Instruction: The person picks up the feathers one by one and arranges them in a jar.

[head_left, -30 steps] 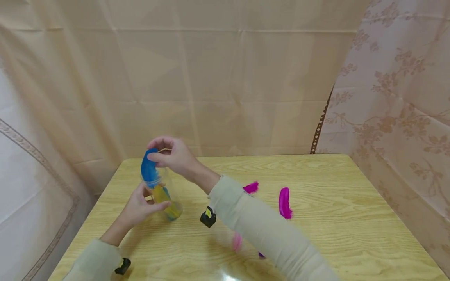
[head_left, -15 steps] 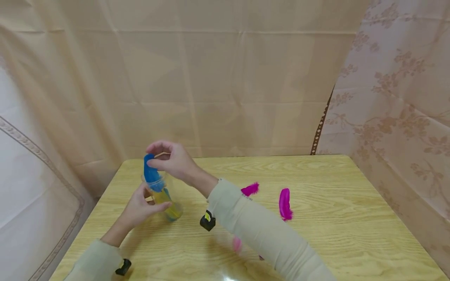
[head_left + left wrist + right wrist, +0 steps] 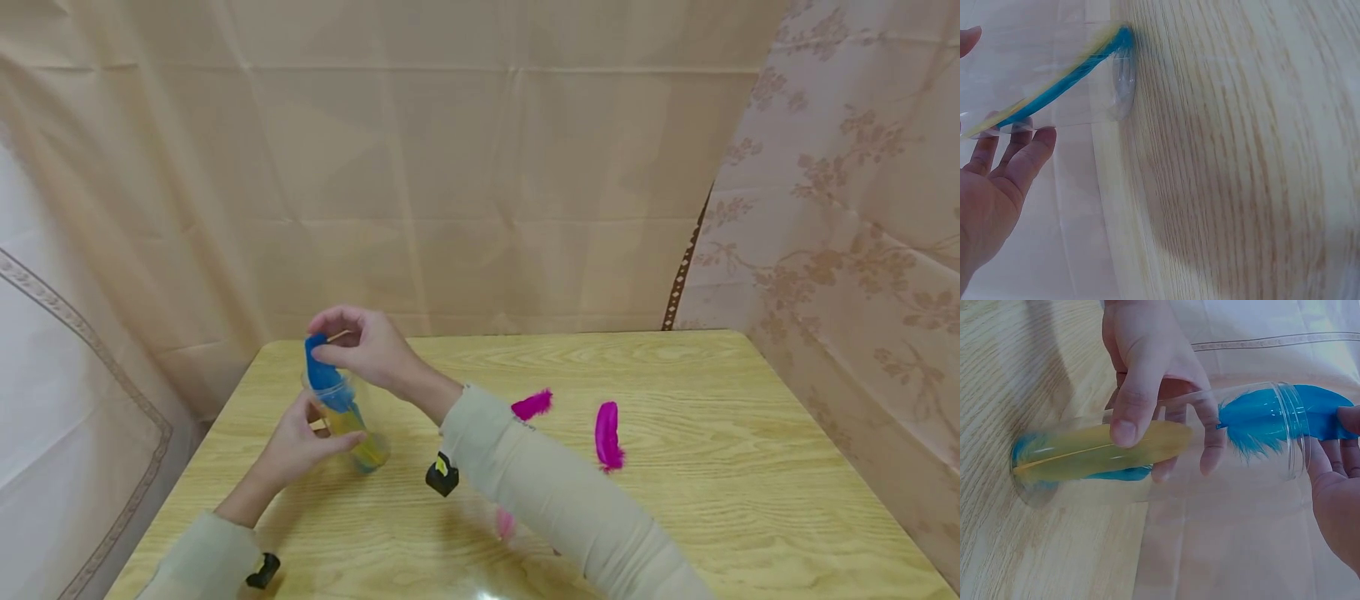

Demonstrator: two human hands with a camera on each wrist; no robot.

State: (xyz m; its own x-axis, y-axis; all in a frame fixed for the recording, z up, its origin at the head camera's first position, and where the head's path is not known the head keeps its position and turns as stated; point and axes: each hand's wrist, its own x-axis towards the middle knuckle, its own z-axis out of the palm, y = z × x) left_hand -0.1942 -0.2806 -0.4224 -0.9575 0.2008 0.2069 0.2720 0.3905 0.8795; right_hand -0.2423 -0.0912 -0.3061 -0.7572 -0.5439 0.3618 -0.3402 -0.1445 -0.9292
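Note:
Around the middle of a clear plastic jar [image 3: 1260, 469] my left hand [image 3: 296, 442] holds with thumb and fingers; the jar leans on the wooden table at the left. My right hand [image 3: 375, 346] pinches the upper end of a blue feather [image 3: 1329, 412] between thumb and fingers. The feather's fluffy quill end reaches through the mouth into the jar, its tip still outside. Deeper down lie a yellow feather [image 3: 1160, 437] and another blue feather [image 3: 1066, 87], close to the bottom.
Two magenta feathers, one upright [image 3: 610, 437] and one slanted [image 3: 533, 405], lie on the table [image 3: 720, 500] right of the jar. A pale pink feather [image 3: 506, 524] lies near the right sleeve [image 3: 562, 483]. Beige curtain [image 3: 480, 167] hangs behind the table.
My right hand has moved slightly down, and the blue feather has slid deeper into the jar. The left hand and the jar stay in place.

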